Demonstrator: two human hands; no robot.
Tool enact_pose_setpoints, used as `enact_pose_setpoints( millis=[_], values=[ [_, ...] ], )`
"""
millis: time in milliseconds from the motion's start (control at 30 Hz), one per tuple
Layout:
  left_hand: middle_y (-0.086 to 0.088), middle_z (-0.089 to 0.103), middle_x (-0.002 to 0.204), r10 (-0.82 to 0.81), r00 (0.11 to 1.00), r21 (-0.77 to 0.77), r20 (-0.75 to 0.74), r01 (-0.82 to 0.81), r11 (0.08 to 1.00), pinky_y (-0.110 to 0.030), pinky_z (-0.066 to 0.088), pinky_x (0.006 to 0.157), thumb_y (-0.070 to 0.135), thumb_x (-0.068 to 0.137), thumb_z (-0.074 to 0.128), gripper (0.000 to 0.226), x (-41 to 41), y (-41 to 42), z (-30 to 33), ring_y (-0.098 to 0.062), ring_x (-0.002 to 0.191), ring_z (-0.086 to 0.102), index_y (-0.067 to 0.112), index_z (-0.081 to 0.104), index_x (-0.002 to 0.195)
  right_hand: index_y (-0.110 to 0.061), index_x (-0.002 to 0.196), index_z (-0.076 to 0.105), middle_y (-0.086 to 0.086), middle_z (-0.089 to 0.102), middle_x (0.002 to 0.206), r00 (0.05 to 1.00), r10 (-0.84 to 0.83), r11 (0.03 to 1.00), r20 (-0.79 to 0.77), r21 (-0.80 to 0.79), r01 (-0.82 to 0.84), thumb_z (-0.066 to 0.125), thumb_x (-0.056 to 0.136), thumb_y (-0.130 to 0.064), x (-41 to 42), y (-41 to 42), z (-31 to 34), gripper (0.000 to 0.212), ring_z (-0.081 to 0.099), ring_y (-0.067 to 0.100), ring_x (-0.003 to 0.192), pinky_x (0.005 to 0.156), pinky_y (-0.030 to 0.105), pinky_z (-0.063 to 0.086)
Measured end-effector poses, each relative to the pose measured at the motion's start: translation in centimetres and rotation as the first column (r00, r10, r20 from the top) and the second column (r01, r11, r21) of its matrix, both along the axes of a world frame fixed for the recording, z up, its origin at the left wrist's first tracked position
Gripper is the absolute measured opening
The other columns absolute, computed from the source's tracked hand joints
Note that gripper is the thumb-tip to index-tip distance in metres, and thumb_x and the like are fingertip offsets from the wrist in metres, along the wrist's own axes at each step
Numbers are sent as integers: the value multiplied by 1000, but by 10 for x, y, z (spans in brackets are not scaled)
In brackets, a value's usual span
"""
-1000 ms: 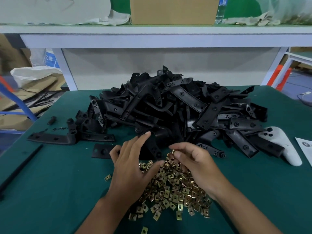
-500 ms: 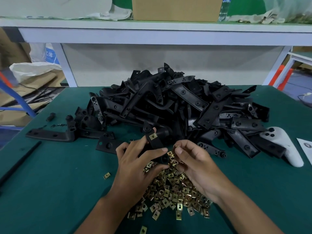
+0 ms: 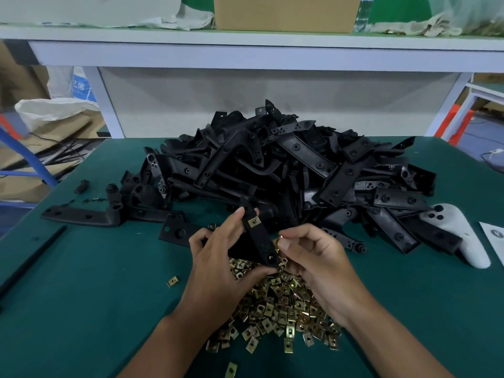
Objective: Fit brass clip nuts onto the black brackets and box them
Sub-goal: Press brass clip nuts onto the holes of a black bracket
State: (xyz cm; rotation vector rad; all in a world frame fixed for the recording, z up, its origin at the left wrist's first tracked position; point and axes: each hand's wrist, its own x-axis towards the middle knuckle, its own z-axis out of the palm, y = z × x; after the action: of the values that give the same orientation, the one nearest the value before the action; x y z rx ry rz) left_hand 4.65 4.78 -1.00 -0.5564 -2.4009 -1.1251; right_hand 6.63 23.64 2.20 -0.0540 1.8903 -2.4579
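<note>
While the left hand (image 3: 218, 257) grips the black bracket (image 3: 259, 241), the right hand (image 3: 313, 257) pinches a brass clip nut (image 3: 278, 239); slide it squarely onto the free end

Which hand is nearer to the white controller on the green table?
Right. The right hand is closer to the white controller, which lies to its right at the bracket pile's edge. The left hand is farther, holding a black bracket beyond the right hand.

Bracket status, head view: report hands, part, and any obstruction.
Left hand holds bracket, one clip nut fitted. Right hand pinches another nut beside the bracket. Nothing in the way.
</note>
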Motion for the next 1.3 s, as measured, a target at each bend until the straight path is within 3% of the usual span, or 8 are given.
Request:
enact_pose_setpoints(
  millis=[233,367,667,767,867,1000,1100,1300],
  values=[
    [41,41,137,-1,1000,-6,-21,1,1000,-7,14,103,86,75,53,99,-1,0,1,14,128,16,55,1,153,-23,92,79,-5,69,80,999,-35,998,-28,53,36,84,70,-36,-1,-2,-2,26,60,3,70,60,18,49],
    [41,41,136,-17,1000,0,-10,17,1000,-25,30,99,89,74,52,99,0,0,0,13,126,17,58,1,153,-22,90,79,-6,67,75,996,-72,994,-48,79,76,82,71,-34,0,-3,-4,22,57,5,66,59,19,49],
    [39,40,130,30,999,-3,-40,-31,1000,-25,29,101,87,75,50,98,1,2,1,20,126,15,55,2,154,-21,86,81,-6,70,72,983,-143,976,-114,147,159,78,74,-29,5,-8,-2,16,58,2,62,58,15,49],
    [26,47,135,29,994,-2,-107,-30,1000,-16,19,104,82,80,50,98,0,4,2,23,128,17,32,18,158,-22,91,80,-12,75,77,968,-165,965,-188,173,198,75,77,-28,7,-11,-2,16,65,-5,68,64,10,49],
    [22,47,135,32,988,22,-150,-29,999,-19,20,101,78,83,50,99,0,5,4,26,130,18,14,27,155,-27,95,80,-13,77,86,958,-165,959,-235,187,211,73,80,-27,9,-12,-4,17,69,-5,80,72,9,51],
    [23,46,130,59,988,45,-145,-53,998,-18,22,99,79,84,48,97,0,3,4,29,129,14,15,29,154,-42,101,79,-13,78,104,949,-150,944,-278,244,221,72,84,-30,12,-14,-8,21,72,4,101,83,12,53],
    [23,47,128,59,991,44,-122,-54,998,-8,15,102,79,85,46,95,2,4,6,28,129,16,17,28,155,-46,108,75,-19,76,107,938,-125,921,-322,313,231,73,84,-36,15,-17,-11,26,70,2,106,88,14,53],
    [17,54,121,84,990,35,-110,-80,996,-5,16,100,81,87,43,91,2,4,2,29,125,16,23,25,155,-49,110,73,-23,73,113,942,-75,907,-328,370,201,76,80,-39,14,-20,-12,31,66,-2,112,91,9,48]
  ],
)
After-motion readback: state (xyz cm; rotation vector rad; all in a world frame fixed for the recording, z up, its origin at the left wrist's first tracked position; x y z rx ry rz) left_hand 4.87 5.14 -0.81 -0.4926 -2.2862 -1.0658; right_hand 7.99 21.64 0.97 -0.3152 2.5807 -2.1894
